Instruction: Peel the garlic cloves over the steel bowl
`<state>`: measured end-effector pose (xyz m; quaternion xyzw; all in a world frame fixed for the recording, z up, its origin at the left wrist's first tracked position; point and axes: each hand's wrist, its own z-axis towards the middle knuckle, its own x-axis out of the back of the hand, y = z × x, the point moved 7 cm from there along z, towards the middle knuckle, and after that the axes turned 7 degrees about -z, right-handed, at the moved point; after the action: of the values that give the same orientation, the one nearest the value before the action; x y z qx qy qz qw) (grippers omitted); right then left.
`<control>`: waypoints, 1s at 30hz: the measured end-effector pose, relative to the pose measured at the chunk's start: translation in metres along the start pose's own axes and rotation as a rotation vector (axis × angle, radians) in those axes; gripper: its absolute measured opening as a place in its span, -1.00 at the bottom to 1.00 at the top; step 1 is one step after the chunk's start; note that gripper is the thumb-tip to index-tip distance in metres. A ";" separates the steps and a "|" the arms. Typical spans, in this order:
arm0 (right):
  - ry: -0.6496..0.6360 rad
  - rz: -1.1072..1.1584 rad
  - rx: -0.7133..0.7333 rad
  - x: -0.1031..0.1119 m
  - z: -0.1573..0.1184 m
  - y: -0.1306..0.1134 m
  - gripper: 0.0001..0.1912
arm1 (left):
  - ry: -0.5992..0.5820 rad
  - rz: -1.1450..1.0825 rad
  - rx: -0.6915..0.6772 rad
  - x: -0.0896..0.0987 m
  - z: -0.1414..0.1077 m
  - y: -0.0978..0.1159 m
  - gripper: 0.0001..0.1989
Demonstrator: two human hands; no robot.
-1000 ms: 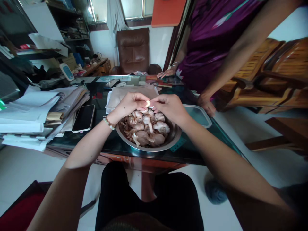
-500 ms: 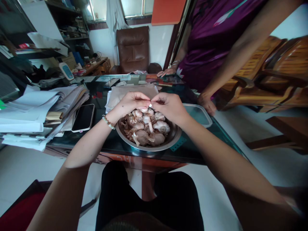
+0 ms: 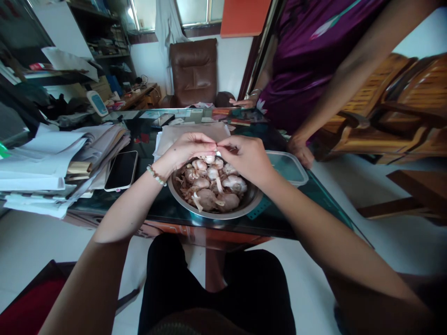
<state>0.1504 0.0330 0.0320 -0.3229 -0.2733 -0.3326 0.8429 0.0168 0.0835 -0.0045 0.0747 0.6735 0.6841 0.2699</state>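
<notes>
Above a steel bowl (image 3: 209, 216) heaped with garlic bulbs (image 3: 206, 200) and loose papery skins, my two hands meet fingertip to fingertip. A small white garlic clove (image 3: 218, 152) shows between them, mostly covered by the fingers. My left hand (image 3: 188, 149), with a beaded bracelet at its wrist, is closed in a pinch on the clove. From the other side my right hand (image 3: 249, 156) pinches at the same clove with thumb and bent fingers. The bowl stands on a dark glass-topped desk (image 3: 153, 204).
On the left lie a stack of papers (image 3: 38, 158) and a phone (image 3: 121, 170). A clear plastic container (image 3: 289, 167) sits behind my right hand. A person in a purple top (image 3: 303, 70) rests one hand (image 3: 301, 151) at the desk's right edge. Beyond stands a brown chair (image 3: 194, 70).
My hands stay over the bowl, with the right fingers slightly shifted and less of the clove showing. The other person's far hand has lifted and turned a little at the back of the desk.
</notes>
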 end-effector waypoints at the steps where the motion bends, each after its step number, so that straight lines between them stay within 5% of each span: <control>1: 0.007 -0.015 0.010 0.001 0.000 -0.001 -0.81 | -0.008 0.006 0.003 -0.001 0.000 0.000 -0.76; 8: 0.019 -0.084 0.025 0.004 -0.002 -0.005 -0.84 | -0.063 0.064 0.003 -0.004 -0.002 0.000 -0.69; 20: -0.013 0.135 -0.143 0.000 0.002 0.011 -0.85 | -0.088 0.137 -0.064 -0.001 0.001 0.003 -0.67; 30: -0.166 0.125 -0.156 -0.015 0.002 0.017 -0.83 | -0.074 0.183 -0.116 0.001 0.005 0.006 -0.61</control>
<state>0.1532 0.0499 0.0165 -0.4305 -0.2949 -0.2716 0.8087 0.0168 0.0883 0.0017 0.1454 0.6128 0.7405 0.2346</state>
